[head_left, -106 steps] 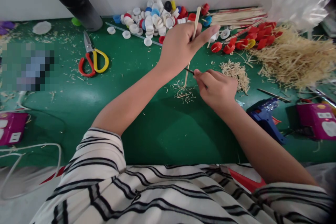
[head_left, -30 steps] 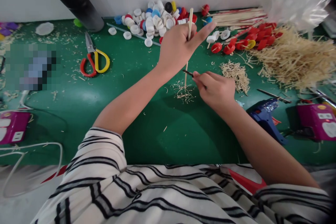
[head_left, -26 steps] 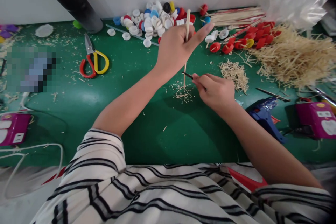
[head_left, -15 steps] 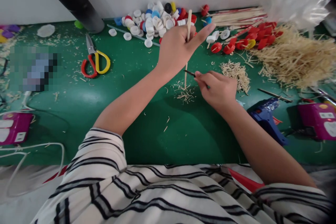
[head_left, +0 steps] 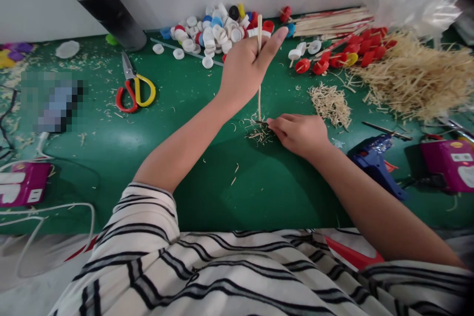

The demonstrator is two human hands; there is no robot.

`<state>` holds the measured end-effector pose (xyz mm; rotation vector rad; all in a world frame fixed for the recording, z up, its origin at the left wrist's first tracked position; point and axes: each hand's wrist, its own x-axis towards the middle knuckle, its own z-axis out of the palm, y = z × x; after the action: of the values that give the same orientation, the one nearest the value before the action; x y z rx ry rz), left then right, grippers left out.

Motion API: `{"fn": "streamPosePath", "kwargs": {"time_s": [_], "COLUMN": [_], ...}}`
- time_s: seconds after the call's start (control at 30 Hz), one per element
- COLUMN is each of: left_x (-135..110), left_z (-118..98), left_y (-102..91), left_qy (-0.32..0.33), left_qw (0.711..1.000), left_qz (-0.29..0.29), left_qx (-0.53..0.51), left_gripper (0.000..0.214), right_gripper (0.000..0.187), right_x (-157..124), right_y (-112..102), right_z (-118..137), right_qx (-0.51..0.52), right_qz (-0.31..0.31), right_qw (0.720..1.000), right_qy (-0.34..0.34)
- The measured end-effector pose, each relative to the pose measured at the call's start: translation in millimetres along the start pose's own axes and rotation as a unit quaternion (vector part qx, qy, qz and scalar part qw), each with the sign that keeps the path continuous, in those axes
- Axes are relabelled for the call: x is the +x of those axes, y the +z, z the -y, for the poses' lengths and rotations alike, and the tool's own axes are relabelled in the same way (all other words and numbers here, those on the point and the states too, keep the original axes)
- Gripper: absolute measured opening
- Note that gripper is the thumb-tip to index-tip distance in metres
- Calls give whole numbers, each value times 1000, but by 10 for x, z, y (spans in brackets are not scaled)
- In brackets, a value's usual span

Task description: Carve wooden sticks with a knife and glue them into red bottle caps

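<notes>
My left hand (head_left: 242,66) is closed around a thin wooden stick (head_left: 259,101), its thumb stretched out to the upper right. The stick slants down to the green table, and its lower end is at a small heap of wood shavings (head_left: 259,134). In my right hand (head_left: 301,133) is a small dark blade (head_left: 262,123), pinched between thumb and fingers. The blade lies across the stick near its lower tip; its handle is hidden in the hand. Right of the stick is another pile of curled shavings (head_left: 331,103).
Scissors (head_left: 136,90) and a black bottle (head_left: 111,10) stand left. Bottle caps (head_left: 218,34) are heaped at the back. Red caps on sticks (head_left: 355,52), bundled sticks (head_left: 329,23) and straw-like fibres (head_left: 418,79) lie right, near a blue glue gun (head_left: 377,163) and a purple power socket (head_left: 450,163).
My right hand has moved down and slightly left, bringing the blade along the stick towards its lower end. My left hand still grips the stick, little changed.
</notes>
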<state>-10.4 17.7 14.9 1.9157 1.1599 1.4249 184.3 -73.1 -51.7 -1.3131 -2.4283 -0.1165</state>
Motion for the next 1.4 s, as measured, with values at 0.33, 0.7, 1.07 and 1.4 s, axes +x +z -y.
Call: {"fn": "streamPosePath", "kwargs": {"time_s": [0.33, 0.7, 1.07, 1.4], "left_x": [9, -10, 19, -6], "left_z": [38, 31, 13, 23], "left_y": [43, 45, 58, 25], "left_qy": [0, -22, -17, -39], "left_qw": [1000, 999, 998, 998], "left_qz": [8, -24, -4, -26], "left_qx": [10, 40, 63, 53], "left_gripper": [80, 83, 87, 85], "right_gripper": [46, 42, 44, 38], "right_x": [191, 78, 218, 102], "right_y": [-65, -53, -75, -137], "right_z": [38, 68, 115, 86], "right_qx": [14, 6, 15, -2], "right_qz": [-70, -21, -65, -49], "right_qw": [996, 999, 997, 998], "right_qy": [46, 43, 50, 30]}}
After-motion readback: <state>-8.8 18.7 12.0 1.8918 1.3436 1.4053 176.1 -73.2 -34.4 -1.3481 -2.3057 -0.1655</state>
